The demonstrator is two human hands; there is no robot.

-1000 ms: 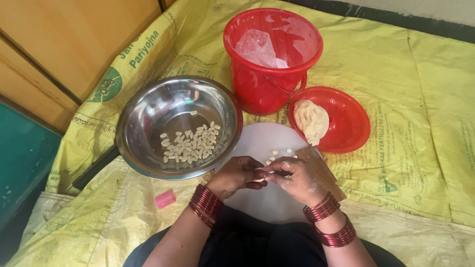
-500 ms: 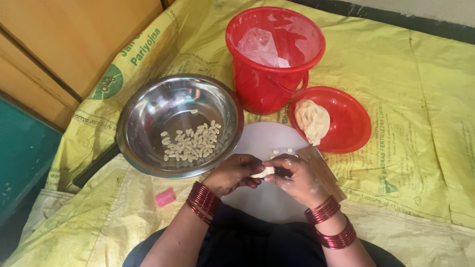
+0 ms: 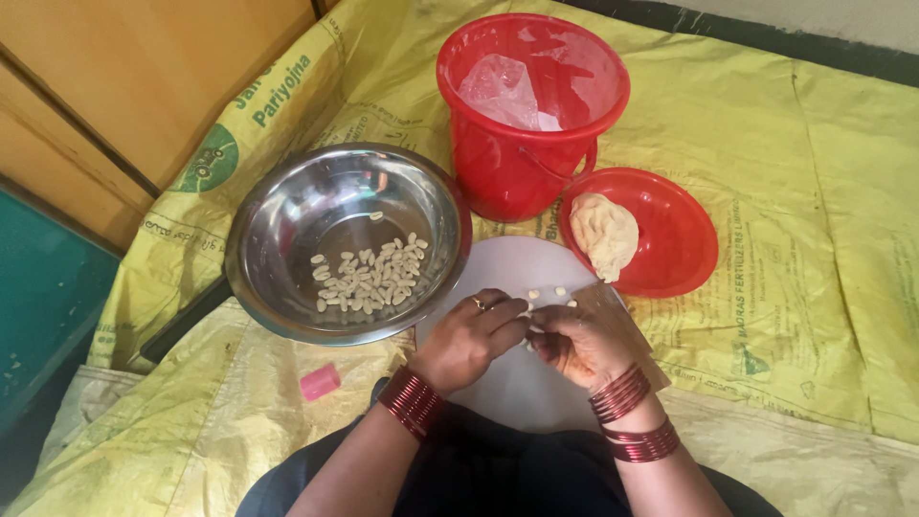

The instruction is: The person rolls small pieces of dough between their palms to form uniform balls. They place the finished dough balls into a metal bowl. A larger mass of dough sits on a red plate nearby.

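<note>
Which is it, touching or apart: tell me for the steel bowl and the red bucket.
Apart. The head view shows a strip of yellow sheet between the steel bowl rim and the red bucket base.

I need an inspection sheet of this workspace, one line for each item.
Surface: yellow sacks spread flat; white board on top.
Job's things: dough pieces on board; more pieces in steel bowl; dough lump on red lid.
Clutter: red bucket with plastic bag; pink block.
Grippers: left hand and right hand meet over board, pinching dough.
Cables: nothing seen.
Surroundings: wooden panel.
</note>
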